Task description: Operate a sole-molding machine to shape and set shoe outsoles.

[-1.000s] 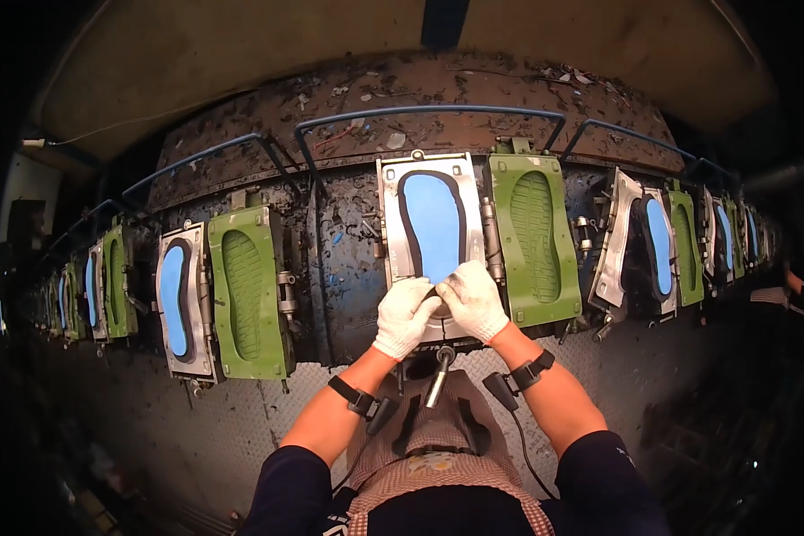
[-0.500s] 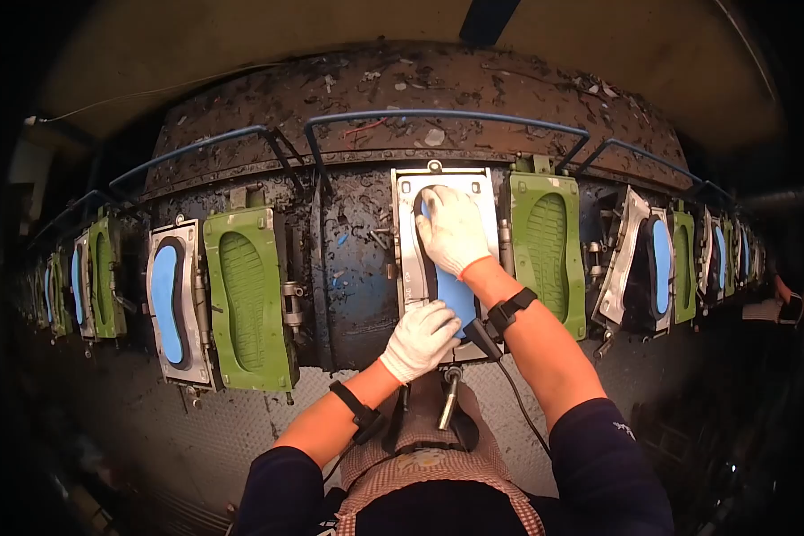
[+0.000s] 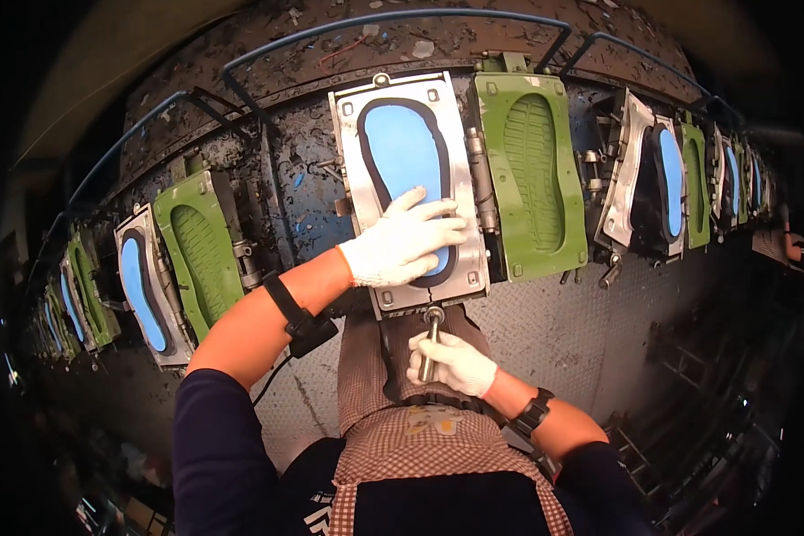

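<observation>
A blue insole-shaped sheet (image 3: 400, 143) with a black border lies in the silver metal mold half (image 3: 456, 116) before me. Across its middle and lower part rests my left hand (image 3: 406, 241), in a white knit glove, fingers spread and flat; it covers part of the sheet. At the mold's near end, my gloved right hand (image 3: 456, 364) is closed around a metal handle (image 3: 430, 353) that points toward me. The green mold half (image 3: 531, 179), with a ridged sole pattern, lies opened out on the right, joined by a hinge (image 3: 481, 179).
More opened molds stand in a row on both sides, among them a left green half (image 3: 201, 250) and a right silver half (image 3: 625, 170), several with blue sheets. A blue rail (image 3: 402, 16) runs behind. Dark scraps litter the back surface. Metal tread plate (image 3: 545, 330) covers the floor.
My right hand has left the upper part of the blue sheet and now grips the handle. My left hand has moved up from the near end onto the sheet. The view has shifted.
</observation>
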Tool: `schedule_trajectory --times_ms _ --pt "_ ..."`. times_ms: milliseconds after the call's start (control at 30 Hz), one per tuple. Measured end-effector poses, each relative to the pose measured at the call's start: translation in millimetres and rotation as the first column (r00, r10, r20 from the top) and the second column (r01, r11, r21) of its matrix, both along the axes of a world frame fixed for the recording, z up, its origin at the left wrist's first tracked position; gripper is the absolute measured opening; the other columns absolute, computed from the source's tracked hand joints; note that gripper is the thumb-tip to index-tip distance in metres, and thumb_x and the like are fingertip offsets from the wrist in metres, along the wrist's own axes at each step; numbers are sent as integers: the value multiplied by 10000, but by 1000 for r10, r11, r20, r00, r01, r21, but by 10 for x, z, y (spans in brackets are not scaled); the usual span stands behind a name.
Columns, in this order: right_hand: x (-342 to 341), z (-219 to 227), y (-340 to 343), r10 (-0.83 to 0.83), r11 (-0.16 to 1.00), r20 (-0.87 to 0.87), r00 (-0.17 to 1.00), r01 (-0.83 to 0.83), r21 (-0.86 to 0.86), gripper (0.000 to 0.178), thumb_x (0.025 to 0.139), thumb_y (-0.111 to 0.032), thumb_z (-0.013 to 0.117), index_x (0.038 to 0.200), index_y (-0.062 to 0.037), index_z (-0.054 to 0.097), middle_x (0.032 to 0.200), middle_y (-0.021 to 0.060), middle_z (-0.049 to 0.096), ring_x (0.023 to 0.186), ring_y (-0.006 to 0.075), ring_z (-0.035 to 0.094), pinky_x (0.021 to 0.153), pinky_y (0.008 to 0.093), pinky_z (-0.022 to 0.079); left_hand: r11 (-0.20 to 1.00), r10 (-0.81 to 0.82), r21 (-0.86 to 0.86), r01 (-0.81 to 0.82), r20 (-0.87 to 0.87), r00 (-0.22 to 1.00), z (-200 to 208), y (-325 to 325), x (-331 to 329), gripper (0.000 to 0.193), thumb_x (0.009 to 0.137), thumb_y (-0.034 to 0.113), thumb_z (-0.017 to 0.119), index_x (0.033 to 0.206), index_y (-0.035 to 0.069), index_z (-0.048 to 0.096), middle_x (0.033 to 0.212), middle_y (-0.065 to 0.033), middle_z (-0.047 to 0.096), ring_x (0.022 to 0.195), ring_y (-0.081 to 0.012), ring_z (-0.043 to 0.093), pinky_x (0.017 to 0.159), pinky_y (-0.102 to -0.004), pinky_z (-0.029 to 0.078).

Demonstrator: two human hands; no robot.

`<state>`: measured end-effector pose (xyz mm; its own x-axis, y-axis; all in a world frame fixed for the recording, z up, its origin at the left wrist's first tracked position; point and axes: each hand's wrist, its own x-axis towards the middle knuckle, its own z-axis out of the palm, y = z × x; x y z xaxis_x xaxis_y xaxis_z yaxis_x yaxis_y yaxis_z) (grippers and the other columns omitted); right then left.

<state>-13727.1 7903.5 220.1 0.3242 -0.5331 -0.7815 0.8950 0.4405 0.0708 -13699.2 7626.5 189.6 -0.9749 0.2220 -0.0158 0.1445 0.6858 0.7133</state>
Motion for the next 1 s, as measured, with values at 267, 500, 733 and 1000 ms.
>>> schedule_trajectory --times_ms 267,500,733,1000 --pt "-1138 222 -834 412 -291 -816 -406 -907 304 525 933 -453 673 1176 12 690 1048 236 743 989 388 727 893 468 566 961 74 -267 -73 -9 997 171 227 84 614 894 317 698 1446 95 548 1585 -162 462 1496 -343 401 1207 -629 275" --pt "-1599 627 -2281 -155 211 -793 -589 -804 556 294 1034 -276 561 1180 -85 731 1044 182 712 975 360 715 850 456 582 943 130 -301 -145 -68 989 127 323 166 650 902 408 708 1465 121 554 1604 -122 456 1523 -294 369 1272 -572 221" --pt "-1662 131 -3677 -690 -241 -521 -503 -519 820 224 880 -64 623 1077 -24 722 1029 186 700 933 381 731 807 472 599 959 191 -189 -210 -114 975 120 319 233 761 835 499 751 1440 78 561 1614 -152 439 1532 -308 367 1263 -555 233" --pt "-1747 -212 -3529 -397 148 -515 -760 -607 781 221 912 -93 589 1058 47 680 1029 283 670 917 451 713 794 511 587 525 798 504 -686 -10 603 -145 -40 442 586 974 379 668 1406 -2 560 1476 -177 575 1432 -291 494 1210 -438 348"
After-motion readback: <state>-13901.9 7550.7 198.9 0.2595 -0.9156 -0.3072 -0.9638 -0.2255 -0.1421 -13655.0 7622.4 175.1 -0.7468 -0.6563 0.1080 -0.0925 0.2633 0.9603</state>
